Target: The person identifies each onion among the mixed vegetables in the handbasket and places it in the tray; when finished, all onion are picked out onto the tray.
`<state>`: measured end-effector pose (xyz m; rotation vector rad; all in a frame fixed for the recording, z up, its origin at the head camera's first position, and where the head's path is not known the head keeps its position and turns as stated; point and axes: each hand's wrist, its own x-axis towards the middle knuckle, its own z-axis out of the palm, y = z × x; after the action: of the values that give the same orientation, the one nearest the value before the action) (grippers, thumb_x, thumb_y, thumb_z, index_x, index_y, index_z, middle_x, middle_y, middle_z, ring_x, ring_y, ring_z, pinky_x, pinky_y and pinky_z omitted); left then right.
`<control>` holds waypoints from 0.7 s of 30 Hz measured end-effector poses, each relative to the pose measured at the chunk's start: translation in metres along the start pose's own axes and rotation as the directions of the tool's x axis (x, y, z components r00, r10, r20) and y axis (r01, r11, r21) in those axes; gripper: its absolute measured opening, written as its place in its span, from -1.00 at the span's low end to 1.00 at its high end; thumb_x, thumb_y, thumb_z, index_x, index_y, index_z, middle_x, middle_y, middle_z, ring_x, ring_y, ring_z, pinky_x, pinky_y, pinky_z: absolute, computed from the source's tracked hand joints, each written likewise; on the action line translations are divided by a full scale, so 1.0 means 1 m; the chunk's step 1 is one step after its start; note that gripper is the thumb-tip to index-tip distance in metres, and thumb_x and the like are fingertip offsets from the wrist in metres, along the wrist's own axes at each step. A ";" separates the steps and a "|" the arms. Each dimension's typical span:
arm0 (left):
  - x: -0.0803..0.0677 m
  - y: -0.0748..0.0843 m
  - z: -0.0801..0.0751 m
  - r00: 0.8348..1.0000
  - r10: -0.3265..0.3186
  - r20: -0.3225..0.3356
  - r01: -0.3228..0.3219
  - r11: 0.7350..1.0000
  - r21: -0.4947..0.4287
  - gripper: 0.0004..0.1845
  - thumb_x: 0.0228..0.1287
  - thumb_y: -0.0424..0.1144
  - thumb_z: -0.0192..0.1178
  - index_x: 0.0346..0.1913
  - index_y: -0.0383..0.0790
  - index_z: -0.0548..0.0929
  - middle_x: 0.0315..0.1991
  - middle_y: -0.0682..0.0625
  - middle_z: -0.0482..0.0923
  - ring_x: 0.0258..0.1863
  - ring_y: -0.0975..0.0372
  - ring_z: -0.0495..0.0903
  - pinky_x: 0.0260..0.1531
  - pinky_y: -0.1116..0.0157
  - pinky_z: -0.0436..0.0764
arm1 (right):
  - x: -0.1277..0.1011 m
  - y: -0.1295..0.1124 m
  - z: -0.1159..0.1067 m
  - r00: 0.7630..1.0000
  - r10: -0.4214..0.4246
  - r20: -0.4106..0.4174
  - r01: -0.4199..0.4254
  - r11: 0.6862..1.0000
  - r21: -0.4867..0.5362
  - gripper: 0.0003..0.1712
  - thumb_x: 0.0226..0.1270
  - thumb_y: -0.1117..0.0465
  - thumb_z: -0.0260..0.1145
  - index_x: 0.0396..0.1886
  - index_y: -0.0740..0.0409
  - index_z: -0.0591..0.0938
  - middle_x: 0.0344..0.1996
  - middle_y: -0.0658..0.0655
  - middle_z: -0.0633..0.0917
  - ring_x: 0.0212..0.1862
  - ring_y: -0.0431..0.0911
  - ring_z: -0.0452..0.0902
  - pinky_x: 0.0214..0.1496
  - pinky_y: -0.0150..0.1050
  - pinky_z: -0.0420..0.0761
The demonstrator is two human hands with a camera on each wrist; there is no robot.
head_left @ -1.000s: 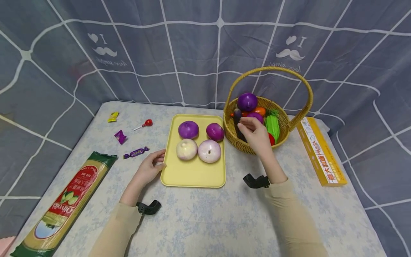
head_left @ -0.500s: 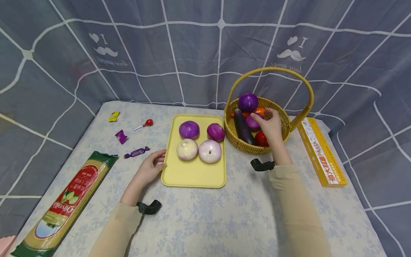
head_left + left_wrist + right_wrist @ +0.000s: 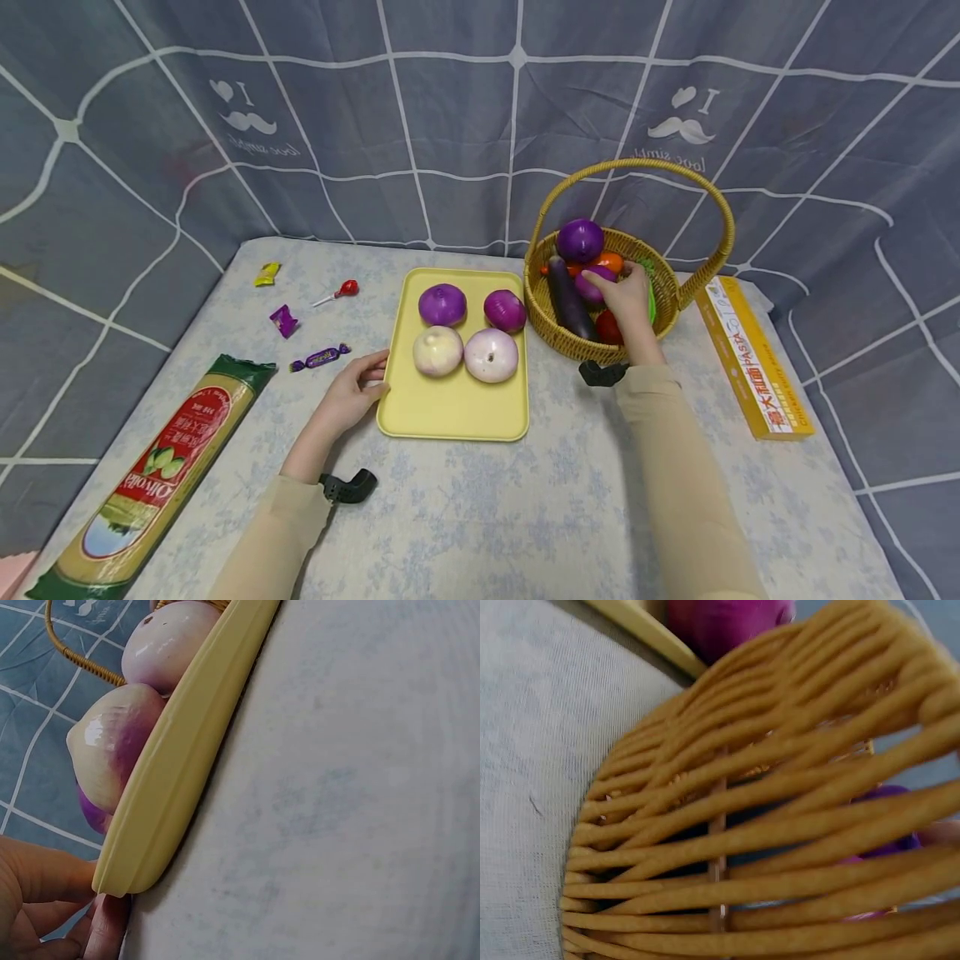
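Note:
My left hand (image 3: 356,390) holds the left rim of the yellow tray (image 3: 450,417), with the thumb (image 3: 52,879) against the rim and fingers lower down. On the tray sit a purple onion (image 3: 442,305), a smaller dark purple onion (image 3: 505,311) and two whitish-purple onions, one at left (image 3: 438,351), one at right (image 3: 491,355). Reaching into the wicker basket (image 3: 551,333), my right hand (image 3: 632,302) pinches a purple onion (image 3: 595,286) between thumb and fingers. The right wrist view shows mostly the basket's woven wall (image 3: 780,825), which hides most of this grasp.
The basket also holds an eggplant (image 3: 570,300), another purple onion (image 3: 580,241), an orange vegetable and a red one (image 3: 609,327). Its tall handle (image 3: 637,162) arches overhead. A pasta box (image 3: 753,358) lies right; a pasta bag (image 3: 153,475), candies and a lollipop (image 3: 347,288) lie left.
My right hand has moved right from above the eggplant to the purple onion in the basket and taken hold of it. My left hand stays on the tray rim.

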<state>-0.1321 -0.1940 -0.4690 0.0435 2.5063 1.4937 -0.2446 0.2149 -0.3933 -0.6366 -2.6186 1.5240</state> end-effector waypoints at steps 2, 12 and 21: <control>0.000 0.000 0.000 1.000 0.006 0.000 -0.006 1.000 0.002 -0.40 0.36 -0.49 0.09 0.45 -0.39 0.27 0.27 -0.33 0.39 0.20 -0.11 0.46 0.15 0.09 0.48 | 0.002 0.002 0.001 1.000 -0.001 0.004 0.001 1.000 -0.027 0.05 0.23 -0.08 0.40 0.49 0.35 0.08 0.45 0.36 0.23 0.48 0.14 0.15 0.54 -0.05 0.17; 0.001 0.000 0.000 1.000 0.004 -0.009 -0.004 1.000 0.000 -0.40 0.37 -0.48 0.08 0.45 -0.38 0.27 0.26 -0.33 0.38 0.21 -0.11 0.46 0.15 0.10 0.48 | 0.005 -0.006 0.002 0.995 0.056 0.085 -0.050 0.996 -0.070 0.06 0.25 -0.03 0.37 0.48 0.39 0.02 0.40 0.42 0.28 0.41 0.20 0.25 0.49 0.01 0.27; 0.000 0.000 0.001 1.000 -0.004 -0.006 0.004 1.000 -0.003 -0.40 0.38 -0.48 0.08 0.46 -0.38 0.26 0.27 -0.33 0.37 0.22 -0.11 0.45 0.16 0.06 0.47 | 0.008 -0.001 0.008 0.999 0.046 0.027 -0.037 0.966 -0.255 0.09 0.18 0.01 0.44 0.45 0.49 0.06 0.35 0.53 0.24 0.38 0.31 0.23 0.49 0.07 0.22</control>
<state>-0.1318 -0.1934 -0.4693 0.0340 2.5072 1.4985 -0.2539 0.2112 -0.3977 -0.6923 -2.8708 1.2260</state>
